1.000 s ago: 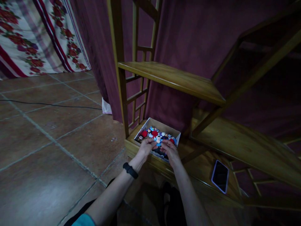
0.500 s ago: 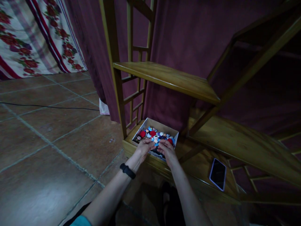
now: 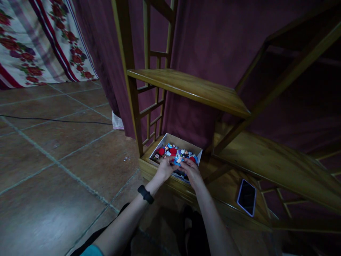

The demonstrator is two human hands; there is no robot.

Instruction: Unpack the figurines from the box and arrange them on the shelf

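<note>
A small blue and white figure is held between my two hands, over the near side of an open cardboard box. My left hand pinches its left side, and my right hand grips its right side. Beneath and behind it, the box holds many small colourful figures in red, blue, white and black. Their exact kind is too small to tell. A black band circles my left wrist.
The box stands on the low ledge of a wooden shelf unit, below a raised shelf board. A phone lies on the ledge to the right. A dark cable crosses the tiled floor at left. Purple curtain hangs behind.
Both hands have shifted slightly to the right with the blue and white figure, and its angle looks a little different. The box and phone stay put.
</note>
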